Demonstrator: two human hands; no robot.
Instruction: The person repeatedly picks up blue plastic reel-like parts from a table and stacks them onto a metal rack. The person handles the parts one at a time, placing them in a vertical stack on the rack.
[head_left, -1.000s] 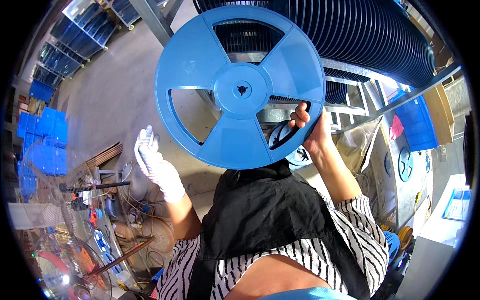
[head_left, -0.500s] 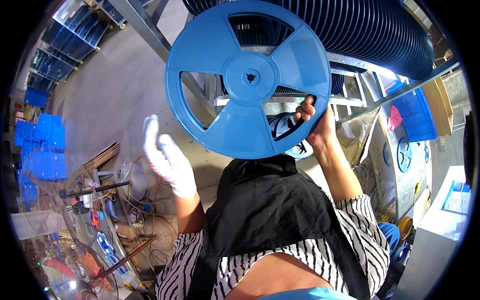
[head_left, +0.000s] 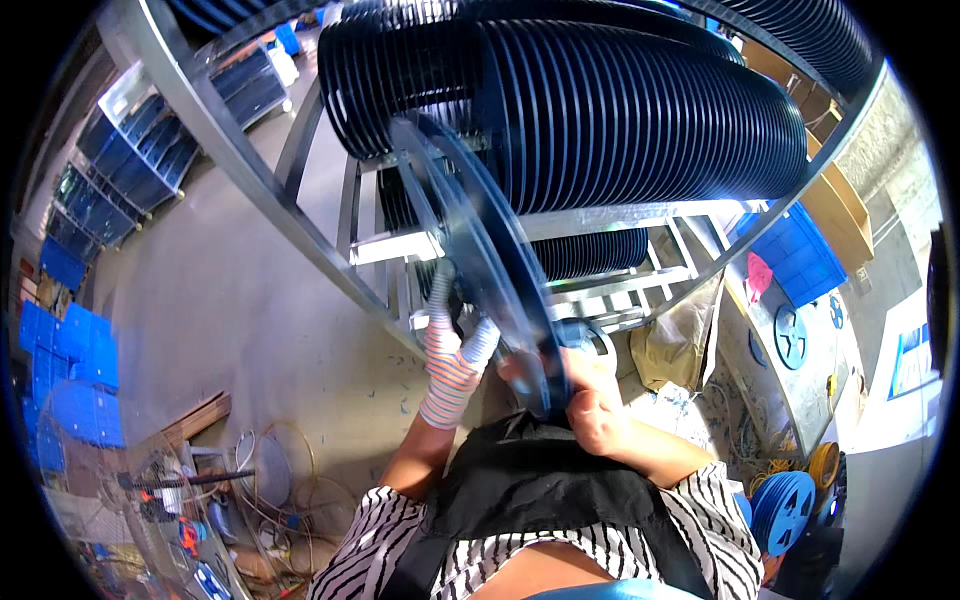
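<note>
A blue plastic reel, smeared by motion, is turned nearly edge-on in front of my chest. Its far end reaches up to the row of dark reels on the rack. My right hand, bare, is closed around the near rim. My left hand wears a striped glove and is beside the reel's left face. Its fingers point up and its thumb is apart from them, close to or touching the reel; the blur hides the exact contact.
A metal rack with more reels stands ahead. On the right are a blue bin, a bench with a loose reel and a stack of blue reels. Blue crates and a wire-cage fan stand on the left.
The reel has swung from face-on to nearly edge-on and moved toward the rack. My left hand has come in from the left to beside it. The view has shifted toward the rack.
</note>
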